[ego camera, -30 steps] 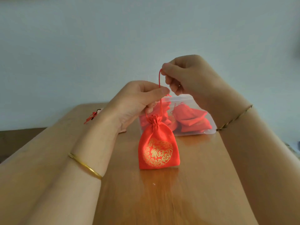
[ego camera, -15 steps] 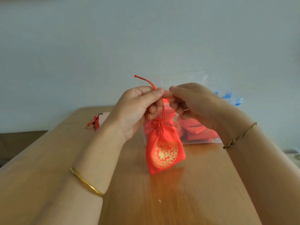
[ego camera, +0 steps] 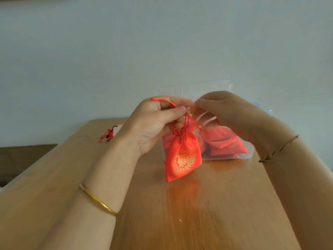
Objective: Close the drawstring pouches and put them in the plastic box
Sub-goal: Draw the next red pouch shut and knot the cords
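Red drawstring pouch with a round gold emblem, at the centre of the frame, neck gathered tight, body hanging tilted with the lower corner pointing down-left. Close over the table, a red reflection right beneath; touching the wood or just clear of it, cannot tell. Suspended by its red cord, pinched between thumb and forefinger of the left hand, the loose end poking out toward the upper left across the fingers. Right hand just to the right, fingers curled, forefinger tip meeting the left forefinger; underside blurred, so gripping a strand or nothing, cannot tell. Directly behind the hanging pouch, right of centre, a clear plastic box standing on the table, holding several more red pouches piled together. Gold bangle round the left wrist at lower left, thin braided bracelet round the right wrist at right. Toward the upper left of the table, partly hidden behind the left wrist, a small red item with a black loop. Tiny white speck on the wood lower in the frame. Pale plain wall filling the upper half.
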Action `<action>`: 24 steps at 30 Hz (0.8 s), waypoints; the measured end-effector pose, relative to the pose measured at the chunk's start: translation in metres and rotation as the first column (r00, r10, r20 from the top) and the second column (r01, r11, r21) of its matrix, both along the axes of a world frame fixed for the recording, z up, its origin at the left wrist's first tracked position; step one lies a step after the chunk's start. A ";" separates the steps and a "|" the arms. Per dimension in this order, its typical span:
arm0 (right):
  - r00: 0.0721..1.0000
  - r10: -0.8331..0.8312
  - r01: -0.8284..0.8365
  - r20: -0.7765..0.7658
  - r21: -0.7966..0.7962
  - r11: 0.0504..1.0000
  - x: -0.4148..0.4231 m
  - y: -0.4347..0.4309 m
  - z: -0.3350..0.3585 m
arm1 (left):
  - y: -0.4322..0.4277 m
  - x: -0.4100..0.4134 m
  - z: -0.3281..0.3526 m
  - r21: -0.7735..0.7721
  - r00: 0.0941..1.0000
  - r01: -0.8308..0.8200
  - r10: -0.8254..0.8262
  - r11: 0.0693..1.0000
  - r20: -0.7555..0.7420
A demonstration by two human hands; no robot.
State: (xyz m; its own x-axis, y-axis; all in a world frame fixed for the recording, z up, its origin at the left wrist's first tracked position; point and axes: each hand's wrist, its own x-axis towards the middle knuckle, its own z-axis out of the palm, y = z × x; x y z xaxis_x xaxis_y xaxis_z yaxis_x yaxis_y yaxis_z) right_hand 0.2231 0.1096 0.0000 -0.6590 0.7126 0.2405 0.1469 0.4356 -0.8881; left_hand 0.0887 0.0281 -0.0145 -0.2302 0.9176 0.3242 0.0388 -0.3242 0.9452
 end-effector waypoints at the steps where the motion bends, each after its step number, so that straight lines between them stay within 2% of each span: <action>1: 0.994 0.049 -0.054 -0.093 -0.057 0.997 -0.003 0.000 -0.003 | -0.001 0.000 0.000 0.003 1.000 0.025 -0.025 1.000 -0.020; 3: 0.967 0.162 -0.196 -0.196 -0.167 0.966 -0.009 0.000 -0.011 | -0.002 0.001 0.000 0.027 0.997 0.039 -0.037 0.999 -0.071; 6: 0.962 0.208 -0.249 -0.176 -0.251 0.935 -0.016 0.004 -0.020 | 0.001 -0.001 -0.002 0.127 0.960 -0.086 0.116 0.988 -0.254; 9: 0.966 0.196 -0.242 -0.170 -0.324 0.914 -0.018 0.008 -0.023 | 0.006 -0.003 -0.005 0.280 0.830 -0.214 0.325 0.936 -0.452; 12: 0.966 0.215 -0.255 -0.146 -0.380 0.889 -0.019 0.010 -0.025 | 0.009 -0.004 -0.009 0.436 0.672 -0.258 0.484 0.862 -0.560; 15: 0.955 0.259 -0.297 -0.145 -0.430 0.853 -0.018 0.008 -0.025 | 0.010 -0.005 -0.010 0.545 0.569 -0.272 0.589 0.793 -0.573; 17: 0.940 0.293 -0.341 -0.175 -0.446 0.828 -0.018 0.007 -0.025 | 0.009 -0.005 -0.010 0.585 0.533 -0.278 0.629 0.762 -0.566; 24: 0.917 0.290 -0.393 -0.274 -0.499 0.773 -0.016 0.011 -0.022 | 0.005 -0.004 -0.008 0.627 0.546 -0.291 0.663 0.723 -0.511</action>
